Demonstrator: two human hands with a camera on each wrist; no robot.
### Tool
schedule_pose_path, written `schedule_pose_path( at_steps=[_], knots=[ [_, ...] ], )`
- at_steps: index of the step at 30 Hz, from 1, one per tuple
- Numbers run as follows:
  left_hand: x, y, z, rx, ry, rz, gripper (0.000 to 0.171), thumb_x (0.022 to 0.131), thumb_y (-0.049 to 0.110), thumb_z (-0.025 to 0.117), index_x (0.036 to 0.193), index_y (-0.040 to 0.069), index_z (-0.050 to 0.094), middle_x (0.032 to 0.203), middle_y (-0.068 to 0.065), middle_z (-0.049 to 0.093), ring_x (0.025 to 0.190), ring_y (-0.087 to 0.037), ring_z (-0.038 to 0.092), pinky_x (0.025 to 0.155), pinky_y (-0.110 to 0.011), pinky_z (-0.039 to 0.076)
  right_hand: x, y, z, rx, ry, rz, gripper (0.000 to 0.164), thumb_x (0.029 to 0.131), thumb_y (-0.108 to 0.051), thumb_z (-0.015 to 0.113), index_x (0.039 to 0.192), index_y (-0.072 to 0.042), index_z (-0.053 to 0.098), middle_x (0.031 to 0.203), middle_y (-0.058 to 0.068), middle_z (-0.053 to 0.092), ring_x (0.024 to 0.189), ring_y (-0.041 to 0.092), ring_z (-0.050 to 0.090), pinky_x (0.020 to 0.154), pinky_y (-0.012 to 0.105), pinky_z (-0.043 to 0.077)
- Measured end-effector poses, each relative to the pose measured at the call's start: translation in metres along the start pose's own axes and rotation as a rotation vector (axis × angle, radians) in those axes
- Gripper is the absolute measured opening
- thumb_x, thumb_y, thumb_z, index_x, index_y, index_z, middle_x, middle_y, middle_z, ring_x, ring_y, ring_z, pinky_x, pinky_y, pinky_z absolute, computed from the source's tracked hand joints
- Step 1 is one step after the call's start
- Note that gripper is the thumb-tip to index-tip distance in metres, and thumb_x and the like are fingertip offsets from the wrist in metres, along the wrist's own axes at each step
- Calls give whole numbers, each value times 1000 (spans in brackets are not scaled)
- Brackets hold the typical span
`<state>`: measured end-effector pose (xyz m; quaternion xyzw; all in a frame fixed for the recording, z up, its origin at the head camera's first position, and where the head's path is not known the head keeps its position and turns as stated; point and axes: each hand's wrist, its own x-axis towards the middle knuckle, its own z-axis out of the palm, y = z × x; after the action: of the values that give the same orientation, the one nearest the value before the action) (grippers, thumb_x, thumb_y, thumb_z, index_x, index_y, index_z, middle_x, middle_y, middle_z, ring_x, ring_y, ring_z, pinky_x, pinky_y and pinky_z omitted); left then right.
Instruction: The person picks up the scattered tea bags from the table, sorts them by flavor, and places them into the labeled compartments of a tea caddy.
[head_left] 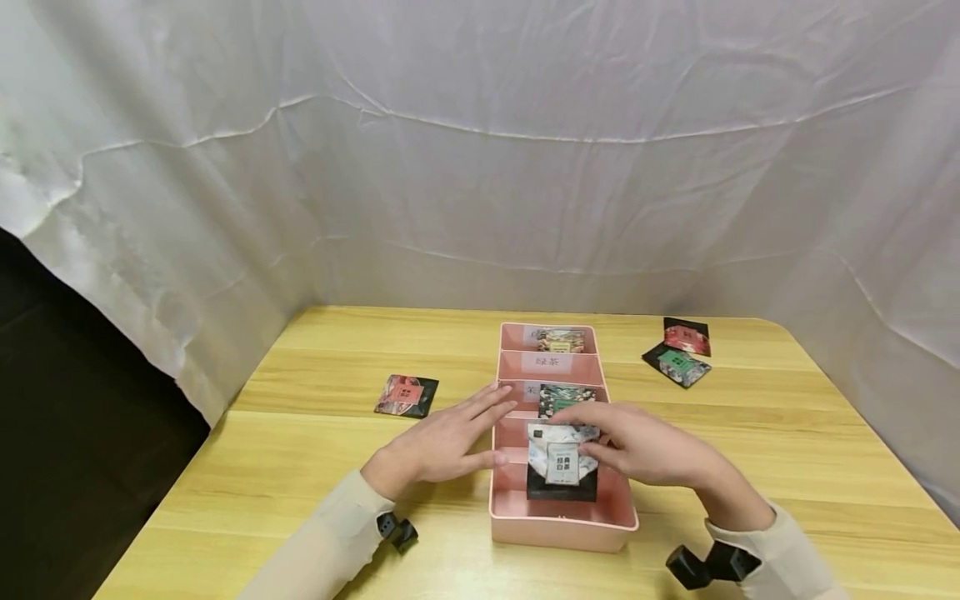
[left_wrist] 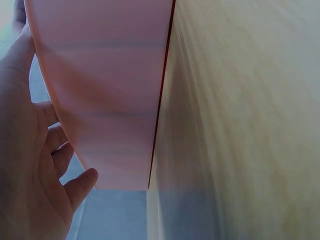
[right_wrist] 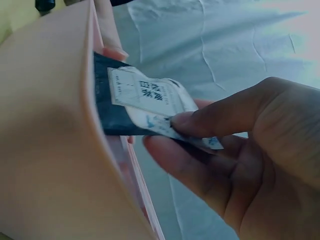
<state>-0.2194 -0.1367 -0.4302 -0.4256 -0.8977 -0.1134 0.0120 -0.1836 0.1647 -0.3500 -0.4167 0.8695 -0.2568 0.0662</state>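
My right hand [head_left: 647, 442] pinches a white and black tea sachet [head_left: 562, 463] between thumb and fingers, over the near part of a pink divided box [head_left: 558, 531]. In the right wrist view the sachet [right_wrist: 145, 95] dips partly behind the box's rim. My left hand [head_left: 450, 435] rests along the box's left edge with its fingers extended; the left wrist view shows that hand [left_wrist: 37, 135] beside the pink wall [left_wrist: 105, 85]. A green patterned sachet [head_left: 567, 397] stands in a middle compartment, and a yellowish one [head_left: 561, 340] in the farthest compartment.
A red and black sachet [head_left: 407, 396] lies on the wooden table [head_left: 300, 467] left of the box. To the right, another red sachet [head_left: 686, 336] overlaps or touches a green one [head_left: 677, 364]. Paper labels [head_left: 546, 363] mark the compartments. A pale curtain [head_left: 480, 208] hangs behind.
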Motion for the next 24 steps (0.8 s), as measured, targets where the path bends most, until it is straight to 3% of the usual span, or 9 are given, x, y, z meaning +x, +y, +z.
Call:
schedule_pose_path(
  at_steps=[5, 10, 15, 19, 21, 24],
  knots=[
    [0, 0, 0, -9, -6, -9, 77, 99, 63, 32, 159, 20, 10, 165, 2, -1, 149, -18, 4, 114, -42, 31, 3, -4, 9, -31, -67, 2, 42, 94, -3, 63, 134, -15, 56, 132, -1, 59, 111, 13, 57, 93, 39, 53],
    [1, 0, 0, -18, -11, -10, 78, 99, 65, 30, 159, 21, 8, 165, 4, -2, 149, -16, 2, 114, -41, 31, 1, -9, 11, 1, -112, 6, 45, 92, 0, 63, 134, -15, 55, 138, 4, 56, 122, 19, 54, 99, 43, 50],
    [0, 0, 1, 2, 7, 11, 78, 99, 65, 30, 159, 19, 10, 165, 1, 0, 149, -17, 3, 116, -41, 26, -2, -13, 12, -35, -152, -9, 42, 92, 1, 61, 131, -15, 56, 132, 1, 58, 115, 13, 55, 98, 42, 50],
    [-1, 0, 1, 14, 15, 21, 77, 100, 62, 33, 159, 17, 13, 165, 0, 1, 149, -19, 4, 116, -44, 25, -2, -15, 13, -57, -191, 32, 46, 94, -2, 61, 138, -10, 51, 128, -2, 59, 105, 6, 54, 94, 38, 52],
    [-1, 0, 1, 13, 13, 23, 77, 100, 61, 34, 159, 17, 13, 165, -1, 1, 149, -21, 5, 116, -45, 26, -3, -15, 13, -45, -209, 57, 47, 93, -3, 61, 138, -10, 51, 118, -3, 62, 93, 4, 56, 84, 33, 54],
    [-1, 1, 0, 16, 10, 25, 76, 100, 60, 34, 159, 16, 13, 165, -1, 1, 149, -21, 4, 116, -45, 26, -4, -16, 13, -18, -220, 77, 36, 91, -2, 62, 124, -14, 57, 99, -9, 63, 75, 3, 54, 69, 25, 51]
  ],
)
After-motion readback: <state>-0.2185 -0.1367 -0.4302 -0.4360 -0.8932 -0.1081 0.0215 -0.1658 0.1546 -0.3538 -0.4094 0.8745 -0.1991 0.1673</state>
